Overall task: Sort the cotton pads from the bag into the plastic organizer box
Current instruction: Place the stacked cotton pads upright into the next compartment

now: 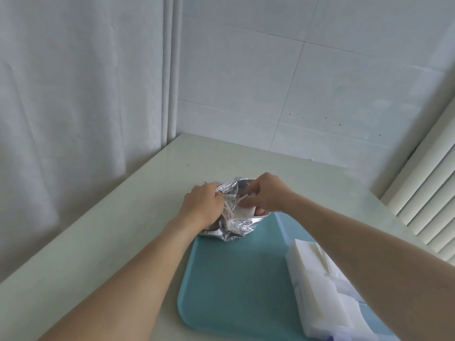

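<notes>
Meanwhile the left hand [200, 205] gripped the foil bag [231, 225] at the tray's [234, 279] far edge; the right hand [267, 193] pinched cotton pads [243, 207] inside

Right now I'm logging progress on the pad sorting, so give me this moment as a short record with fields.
left hand: grips the crumpled side of the silver bag
right hand: fingers in the bag's mouth, pinching white cotton pads
bag position: far edge of the teal tray
pads already out: white stack on the tray's right side
surface: pale table
</notes>
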Action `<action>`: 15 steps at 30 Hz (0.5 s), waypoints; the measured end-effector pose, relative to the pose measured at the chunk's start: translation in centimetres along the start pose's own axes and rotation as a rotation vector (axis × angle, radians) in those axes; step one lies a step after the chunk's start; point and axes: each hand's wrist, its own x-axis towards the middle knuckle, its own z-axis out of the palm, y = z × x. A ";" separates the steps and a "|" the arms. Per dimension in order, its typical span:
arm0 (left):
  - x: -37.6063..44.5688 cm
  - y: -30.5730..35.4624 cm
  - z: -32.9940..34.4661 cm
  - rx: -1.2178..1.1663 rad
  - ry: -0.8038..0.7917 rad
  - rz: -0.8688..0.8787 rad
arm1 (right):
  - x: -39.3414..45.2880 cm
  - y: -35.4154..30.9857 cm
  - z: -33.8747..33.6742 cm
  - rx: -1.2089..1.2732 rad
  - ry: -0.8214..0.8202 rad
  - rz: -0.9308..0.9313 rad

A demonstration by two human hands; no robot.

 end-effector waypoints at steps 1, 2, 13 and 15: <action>0.0 0.1 -0.1 0.013 0.021 -0.001 | -0.1 -0.1 -0.2 -0.006 0.031 -0.005; -0.1 0.2 -0.1 0.027 0.041 -0.004 | -0.2 -0.3 -0.4 -0.014 0.057 -0.017; -0.4 0.8 -0.4 0.011 0.118 0.043 | -2.4 1.3 -3.4 0.351 0.142 0.093; -0.7 1.1 -0.1 0.005 0.114 0.069 | -3.2 2.0 -3.6 0.401 0.129 0.130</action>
